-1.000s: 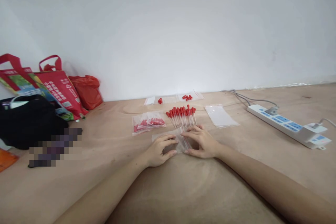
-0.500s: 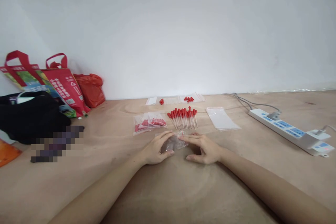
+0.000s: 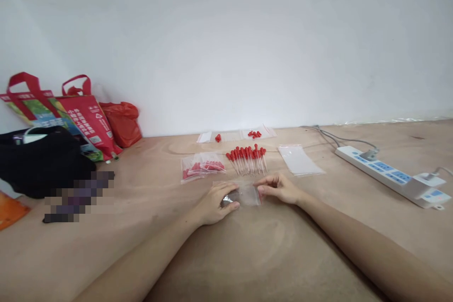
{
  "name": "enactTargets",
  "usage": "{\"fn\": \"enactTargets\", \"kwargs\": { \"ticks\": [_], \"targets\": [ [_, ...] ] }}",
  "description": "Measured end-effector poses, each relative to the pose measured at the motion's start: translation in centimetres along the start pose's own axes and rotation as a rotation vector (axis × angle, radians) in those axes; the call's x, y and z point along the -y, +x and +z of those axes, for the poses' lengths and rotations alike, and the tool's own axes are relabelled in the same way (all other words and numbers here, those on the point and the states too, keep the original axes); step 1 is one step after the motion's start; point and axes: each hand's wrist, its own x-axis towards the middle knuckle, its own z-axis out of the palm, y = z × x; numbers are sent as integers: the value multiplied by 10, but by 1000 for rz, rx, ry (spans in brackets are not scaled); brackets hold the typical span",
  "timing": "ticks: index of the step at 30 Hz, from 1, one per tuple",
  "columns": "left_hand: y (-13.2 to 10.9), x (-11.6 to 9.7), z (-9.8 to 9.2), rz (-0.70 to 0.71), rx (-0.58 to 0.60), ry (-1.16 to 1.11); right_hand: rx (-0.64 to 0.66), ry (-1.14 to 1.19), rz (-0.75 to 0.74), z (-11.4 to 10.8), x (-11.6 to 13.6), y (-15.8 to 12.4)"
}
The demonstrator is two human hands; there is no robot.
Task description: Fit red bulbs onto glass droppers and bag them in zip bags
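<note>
A clear zip-lock bag is stretched between my hands, low over the wooden table. My left hand curls around its left end, fingers over the top and thumb at the front. With thumb and fingertips, my right hand pinches the right end, where a red line runs along the edge. No contents can be made out in the bag. Just beyond my hands lies a row of droppers with red bulbs and clear tubes. Left of the row, several bags holding red-bulbed pieces overlap each other.
A stack of flat clear bags lies to the right. Along the wall are loose red bulbs, clear tubes and more plastic. A white power strip with cables sits at right. Red shopping bags and a black bag stand at left.
My right hand has moved slightly right and up, and its fingers have closed on the bag's red-lined edge. The bag is now drawn out flatter between both hands.
</note>
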Motion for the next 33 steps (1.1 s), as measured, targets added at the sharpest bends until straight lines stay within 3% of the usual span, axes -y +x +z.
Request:
{"fn": "enactTargets", "kwargs": {
  "ticks": [5,7,11,17,22,27,33],
  "targets": [
    [0,1,0,22,-28,2,-536,-373,21,-19,-14,44],
    [0,2,1,31,-35,-2,-668,-469,95,-28,-14,65],
    [-1,3,1,46,-36,-12,-780,-538,257,-36,-9,101],
    [-3,5,1,56,-48,-24,-826,-453,317,-31,-10,120],
    [-2,6,2,58,-44,-21,-783,-277,228,-41,0,104],
    [0,6,3,40,-50,-20,-767,171,10,-40,12,50],
    [3,4,3,24,-48,-25,-836,329,63,-15,0,11]
  ]
}}
